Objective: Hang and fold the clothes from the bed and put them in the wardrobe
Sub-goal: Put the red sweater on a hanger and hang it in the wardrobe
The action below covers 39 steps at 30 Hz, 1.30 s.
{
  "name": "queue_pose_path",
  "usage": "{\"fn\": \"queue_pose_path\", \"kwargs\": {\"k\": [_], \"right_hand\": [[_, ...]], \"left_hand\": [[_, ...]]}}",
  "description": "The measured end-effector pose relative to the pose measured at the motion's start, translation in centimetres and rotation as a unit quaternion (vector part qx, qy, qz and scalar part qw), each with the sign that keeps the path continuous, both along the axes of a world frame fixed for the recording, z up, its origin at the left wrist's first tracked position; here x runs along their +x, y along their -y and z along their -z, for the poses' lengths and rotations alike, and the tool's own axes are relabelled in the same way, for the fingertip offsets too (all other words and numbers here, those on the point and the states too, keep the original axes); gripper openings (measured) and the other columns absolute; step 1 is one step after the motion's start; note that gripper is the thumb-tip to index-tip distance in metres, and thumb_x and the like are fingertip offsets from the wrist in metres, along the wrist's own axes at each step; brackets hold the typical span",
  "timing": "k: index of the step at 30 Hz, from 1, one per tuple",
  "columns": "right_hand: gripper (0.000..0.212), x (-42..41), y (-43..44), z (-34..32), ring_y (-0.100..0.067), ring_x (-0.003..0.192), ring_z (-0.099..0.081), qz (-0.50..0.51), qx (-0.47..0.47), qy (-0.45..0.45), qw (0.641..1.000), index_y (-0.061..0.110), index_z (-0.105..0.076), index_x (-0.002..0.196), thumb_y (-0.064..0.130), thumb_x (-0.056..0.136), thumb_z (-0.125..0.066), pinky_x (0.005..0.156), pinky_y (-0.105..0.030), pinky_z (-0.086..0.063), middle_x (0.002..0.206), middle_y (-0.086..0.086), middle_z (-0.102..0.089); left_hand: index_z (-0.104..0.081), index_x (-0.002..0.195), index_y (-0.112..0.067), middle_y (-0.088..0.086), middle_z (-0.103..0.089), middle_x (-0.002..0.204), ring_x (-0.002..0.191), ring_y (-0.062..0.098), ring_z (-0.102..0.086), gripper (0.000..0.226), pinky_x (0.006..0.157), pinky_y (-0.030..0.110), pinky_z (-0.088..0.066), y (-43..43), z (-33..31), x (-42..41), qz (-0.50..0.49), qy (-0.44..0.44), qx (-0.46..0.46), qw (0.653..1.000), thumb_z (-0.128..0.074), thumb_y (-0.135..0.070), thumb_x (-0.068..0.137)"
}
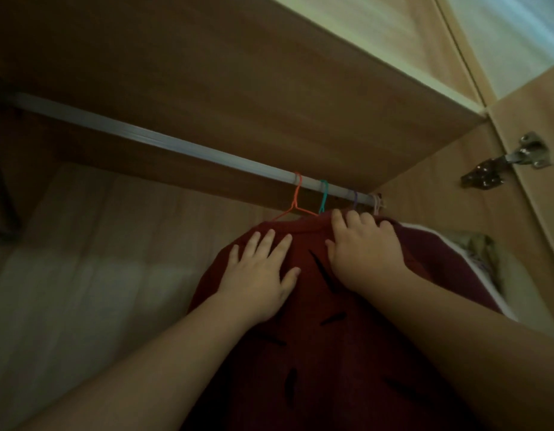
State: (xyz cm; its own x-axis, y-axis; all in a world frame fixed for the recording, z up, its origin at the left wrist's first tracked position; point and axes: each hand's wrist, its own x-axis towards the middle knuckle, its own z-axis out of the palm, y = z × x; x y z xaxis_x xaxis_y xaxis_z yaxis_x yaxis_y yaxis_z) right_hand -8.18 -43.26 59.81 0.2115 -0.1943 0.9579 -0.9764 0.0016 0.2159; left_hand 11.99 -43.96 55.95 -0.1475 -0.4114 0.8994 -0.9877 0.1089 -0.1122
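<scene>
A dark red garment (pixel 316 353) with small black marks hangs inside the wardrobe on an orange hanger (pixel 296 202), hooked over the grey rail (pixel 163 140). My left hand (pixel 260 275) lies flat on the garment's front, fingers spread. My right hand (pixel 366 253) rests on the garment's top edge near the shoulder, fingers curled over the fabric. Right of the orange hook, a teal hanger (pixel 323 194) and a purple hanger (pixel 355 199) share the rail. Behind them a maroon garment with a white stripe (pixel 450 259) shows.
The wardrobe's wooden shelf (pixel 238 73) runs just above the rail. Its right side panel (pixel 440 188) stands close to the hangers, with a metal door hinge (pixel 506 163) on it. The pale back panel (pixel 98 244) fills the left.
</scene>
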Motion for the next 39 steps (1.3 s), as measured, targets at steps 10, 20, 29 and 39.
{"fn": "queue_pose_path", "kwargs": {"k": [10, 20, 29, 39], "right_hand": [[0.066, -6.9, -8.5, 18.1, -0.019, 0.152, -0.013, 0.012, 0.142, 0.018, 0.99, 0.031, -0.025, 0.156, 0.054, 0.094, -0.024, 0.12, -0.054, -0.015, 0.163, 0.002, -0.023], [0.069, -17.0, -23.4, 38.1, -0.022, 0.151, -0.018, 0.007, 0.329, 0.091, 0.94, 0.034, -0.021, 0.156, 0.047, 0.09, -0.036, 0.119, -0.051, -0.025, 0.162, 0.004, -0.025], [0.07, -35.3, -47.5, 53.3, -0.024, 0.152, -0.015, 0.157, 0.433, 0.228, 0.858, 0.032, -0.023, 0.155, 0.043, 0.089, -0.042, 0.119, -0.05, -0.021, 0.163, -0.001, -0.025], [0.069, -49.0, -74.6, 63.4, -0.026, 0.152, -0.011, 0.339, 0.465, 0.398, 0.714, 0.028, -0.017, 0.156, 0.043, 0.096, -0.046, 0.12, -0.05, -0.017, 0.165, -0.002, -0.017]], "left_hand": [[0.003, 0.153, -0.049, -0.014, -0.003, 0.166, 0.151, 0.005, 0.01, 0.071, 0.121, 0.037, 0.001, -7.0, 13.6, -6.3, 0.197, -0.048, 0.061, 0.977, -0.013, -0.07, 0.087], [0.013, 0.152, -0.048, -0.008, 0.011, 0.166, 0.152, 0.015, 0.012, 0.072, 0.121, 0.039, -0.001, -18.7, 31.9, -16.4, 0.226, -0.072, 0.185, 0.954, -0.017, -0.067, 0.09], [0.008, 0.155, -0.044, -0.002, 0.009, 0.167, 0.152, 0.022, 0.013, 0.075, 0.123, 0.047, -0.003, -35.1, 49.5, -35.9, 0.275, -0.003, 0.438, 0.856, -0.036, -0.06, 0.096], [-0.003, 0.158, -0.039, 0.001, 0.0, 0.168, 0.154, 0.025, 0.003, 0.074, 0.123, 0.05, -0.011, -53.2, 59.2, -57.1, 0.412, 0.139, 0.529, 0.729, -0.041, -0.056, 0.097]]}}
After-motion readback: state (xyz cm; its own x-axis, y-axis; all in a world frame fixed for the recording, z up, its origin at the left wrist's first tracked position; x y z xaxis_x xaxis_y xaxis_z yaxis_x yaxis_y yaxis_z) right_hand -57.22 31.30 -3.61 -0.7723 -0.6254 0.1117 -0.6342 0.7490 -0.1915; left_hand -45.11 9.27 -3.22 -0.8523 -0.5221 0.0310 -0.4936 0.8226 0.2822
